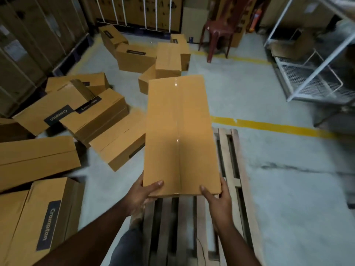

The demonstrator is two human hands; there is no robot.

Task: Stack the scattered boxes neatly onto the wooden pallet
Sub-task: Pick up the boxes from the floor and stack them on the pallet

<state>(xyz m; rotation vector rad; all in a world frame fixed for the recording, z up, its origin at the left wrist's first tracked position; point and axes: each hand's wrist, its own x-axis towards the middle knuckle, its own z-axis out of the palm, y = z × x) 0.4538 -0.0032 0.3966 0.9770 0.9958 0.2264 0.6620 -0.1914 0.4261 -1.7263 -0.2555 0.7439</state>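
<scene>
Long, flat cardboard box (180, 135), taped down the middle seam, held out ahead at its near end and hanging over the wooden pallet (237, 169). Far end reaching out over the floor (269, 189) toward the other boxes. Pallet itself bare of boxes in what shows, so probably the 1st one to go on.

Judging by the level way it sits from only 1 end: fairly light for its length, or at least evenly loaded. Stiff board, flat faces, sharp corners, no sag visible. Plain cardboard, so not slippery, though the glossy tape strip would be. Best taken at the 2 long edges or under the near corners, never by the tape seam. Contents unknown, so better set down than dropped.

Left hand (143, 194) grasping the near left corner: thumb lying on the top face, fingers curled beneath the bottom edge. Right hand (216, 196) grasping the near right corner in the same way, thumb on top, palm against the side, fingers mostly hidden below. Both closed on the box, neither loose.

Scattered boxes (90, 116) lying tilted and overlapping on the floor to the left and ahead, several with a dark printed label, none touching the pallet as far as can be told. Another box (38, 217) close by at lower left. Yellow line (269, 125) painted on the floor beyond the pallet. Plastic chair (219, 33) and a white wire rack (311, 73) further back.
</scene>
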